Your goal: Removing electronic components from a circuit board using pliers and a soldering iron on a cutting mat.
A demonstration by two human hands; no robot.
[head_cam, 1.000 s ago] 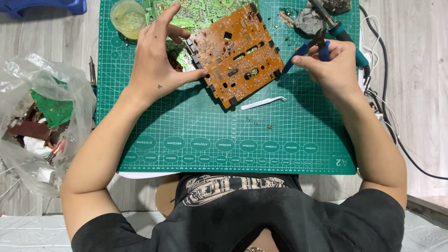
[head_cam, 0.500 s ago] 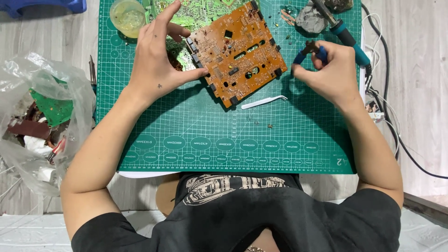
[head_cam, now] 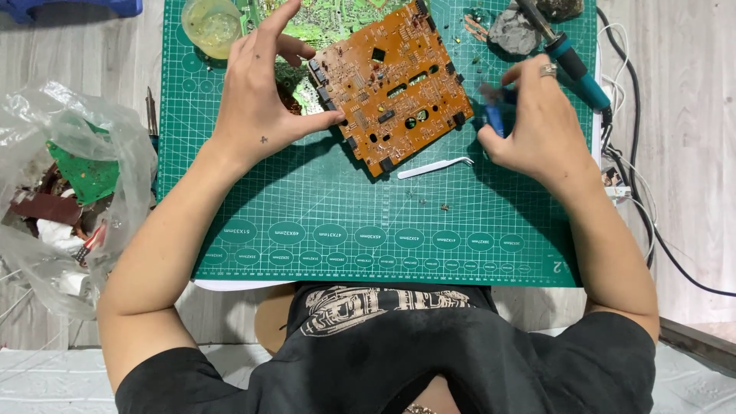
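- Head view, far left: a crumpled clear plastic bag [head_cam: 54, 199] lies on the pale wooden floor, with scraps of green board and other bits inside it.
- Just beside the bag, a green cutting mat [head_cam: 345, 222] with a printed grid spreads out in front of me; a small round tub of yellowish paste [head_cam: 210, 24] stands at its top left corner.
- My left hand [head_cam: 264, 100] rests on the mat with its fingers spread; the thumb presses against the left edge of an orange circuit board [head_cam: 391, 84], and the fingertips reach over a green circuit board [head_cam: 322, 19] lying partly under the orange one.
- The orange board sits tilted near the top middle of the mat, between my two hands.
- White tweezers [head_cam: 435, 166] lie on the mat just below the board's lower corner.
- My right hand [head_cam: 537, 123], ring on one finger, is closed round a blue-handled tool [head_cam: 494, 115], blurred, just beside the board's right edge.
- A blue-handled soldering iron [head_cam: 571, 57] lies behind that hand, its cables trailing off the mat's right side.
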